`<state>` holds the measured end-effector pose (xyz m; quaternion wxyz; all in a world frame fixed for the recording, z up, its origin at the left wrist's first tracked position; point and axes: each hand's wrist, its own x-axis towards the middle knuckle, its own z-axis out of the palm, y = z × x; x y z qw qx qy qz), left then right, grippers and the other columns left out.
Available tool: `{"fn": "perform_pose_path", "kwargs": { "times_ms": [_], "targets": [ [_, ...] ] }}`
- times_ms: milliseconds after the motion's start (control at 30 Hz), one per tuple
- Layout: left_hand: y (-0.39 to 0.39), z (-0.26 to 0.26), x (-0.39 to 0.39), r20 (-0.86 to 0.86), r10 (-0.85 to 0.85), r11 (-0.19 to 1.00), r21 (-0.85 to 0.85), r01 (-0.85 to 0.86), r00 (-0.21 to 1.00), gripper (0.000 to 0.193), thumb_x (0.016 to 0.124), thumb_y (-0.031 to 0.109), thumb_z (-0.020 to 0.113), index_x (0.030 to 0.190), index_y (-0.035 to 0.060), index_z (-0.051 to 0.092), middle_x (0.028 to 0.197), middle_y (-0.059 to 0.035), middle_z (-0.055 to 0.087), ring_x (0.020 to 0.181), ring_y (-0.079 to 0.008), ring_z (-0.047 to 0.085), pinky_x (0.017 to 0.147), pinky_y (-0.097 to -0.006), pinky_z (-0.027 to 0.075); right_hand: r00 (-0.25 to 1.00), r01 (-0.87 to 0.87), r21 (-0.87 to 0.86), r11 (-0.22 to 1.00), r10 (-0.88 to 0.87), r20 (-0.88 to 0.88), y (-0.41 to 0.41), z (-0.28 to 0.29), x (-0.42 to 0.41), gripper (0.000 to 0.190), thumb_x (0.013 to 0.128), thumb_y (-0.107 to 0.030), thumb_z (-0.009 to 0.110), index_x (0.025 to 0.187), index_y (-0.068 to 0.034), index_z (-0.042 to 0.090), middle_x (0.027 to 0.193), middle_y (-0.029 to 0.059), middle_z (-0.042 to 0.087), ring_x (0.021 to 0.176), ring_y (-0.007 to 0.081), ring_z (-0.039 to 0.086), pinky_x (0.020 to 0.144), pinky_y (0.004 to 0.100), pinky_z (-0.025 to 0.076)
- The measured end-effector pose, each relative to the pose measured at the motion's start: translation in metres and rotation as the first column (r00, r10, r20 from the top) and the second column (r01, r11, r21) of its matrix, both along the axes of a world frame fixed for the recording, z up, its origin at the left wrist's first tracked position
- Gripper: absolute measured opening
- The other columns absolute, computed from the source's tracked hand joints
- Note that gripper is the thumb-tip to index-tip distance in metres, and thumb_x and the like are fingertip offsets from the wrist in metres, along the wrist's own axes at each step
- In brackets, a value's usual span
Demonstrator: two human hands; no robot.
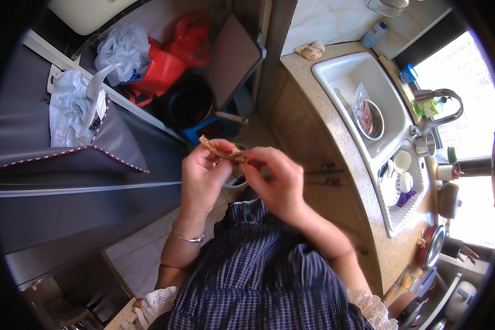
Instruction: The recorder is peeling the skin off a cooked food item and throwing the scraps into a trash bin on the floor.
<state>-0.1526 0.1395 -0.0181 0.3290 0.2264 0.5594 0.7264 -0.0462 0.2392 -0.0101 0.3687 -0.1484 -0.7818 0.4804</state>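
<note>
A thin, wrinkled brown piece of food or peel (225,153) is stretched between both sets of fingertips; exactly what it is cannot be told. My left hand (202,177) pinches its left end between thumb and fingers. On the other end, the thumb and forefinger of my right hand (278,177) grip it. Beneath the hands, a pale round container (235,182) shows only in part, its contents mostly hidden behind my fingers.
A white double sink (338,84) holds a metal bowl (377,128) with a plastic bag. Dishes (392,185) stand in its rack. Wooden cupboards (313,136) curve along my right. A black frying pan (187,103), a red bag (159,72) and a grey cabinet or appliance (86,214) are left.
</note>
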Motion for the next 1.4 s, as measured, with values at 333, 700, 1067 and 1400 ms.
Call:
{"fn": "perform_pose_path", "kwargs": {
  "times_ms": [333,700,1067,1400],
  "targets": [
    [-0.006,0.012,0.007,-0.011,0.01,1.0,-0.004,-0.01,1.0,0.022,0.075,-0.007,0.065,0.096,-0.004,0.059,0.094,-0.0092,0.061,0.086,-0.0131,0.059,0.08,-0.0246,0.048,0.997,-0.007,-0.04,0.999,0.004,-0.075,0.004,0.001,0.005,0.024,0.074,0.002,0.065,0.098,-0.002,0.061,0.077,0.0078,0.062,0.065,0.0163,0.06,0.06,0.0269,0.049],
    [-0.006,0.028,0.01,-0.302,0.033,0.997,-0.054,-0.052,0.953,0.019,0.073,-0.003,0.07,0.09,-0.0028,0.063,0.085,-0.0043,0.063,0.078,-0.0087,0.057,0.073,-0.0218,0.047,0.993,-0.099,0.501,0.86,0.056,0.101,0.015,0.031,0.013,0.051,0.058,0.009,0.06,0.106,-0.008,0.062,0.1,0.0139,0.047,0.09,0.0281,0.049,0.074,0.0355,0.045],
    [-0.016,0.024,0.001,-0.16,-0.119,0.989,-0.106,0.102,0.98,0.026,0.069,-0.005,0.072,0.093,-0.0031,0.062,0.086,-0.0071,0.064,0.08,-0.0119,0.06,0.075,-0.0238,0.049,0.988,-0.137,0.519,0.844,0.081,0.128,0.014,0.027,0.019,0.031,0.055,0.003,0.069,0.082,-0.004,0.058,0.096,0.011,0.047,0.089,0.0277,0.049,0.071,0.0339,0.045],
    [-0.023,0.025,0.0,0.079,-0.172,0.973,0.172,0.156,0.982,0.027,0.071,-0.001,0.071,0.096,-0.0022,0.061,0.089,-0.0099,0.065,0.084,-0.0146,0.062,0.077,-0.0247,0.051,0.943,-0.292,0.079,0.953,0.301,-0.143,0.01,0.035,0.031,0.017,0.065,0.003,0.069,0.08,-0.002,0.06,0.086,0.0096,0.052,0.077,0.0206,0.054,0.067,0.0283,0.044]
  ]
}}
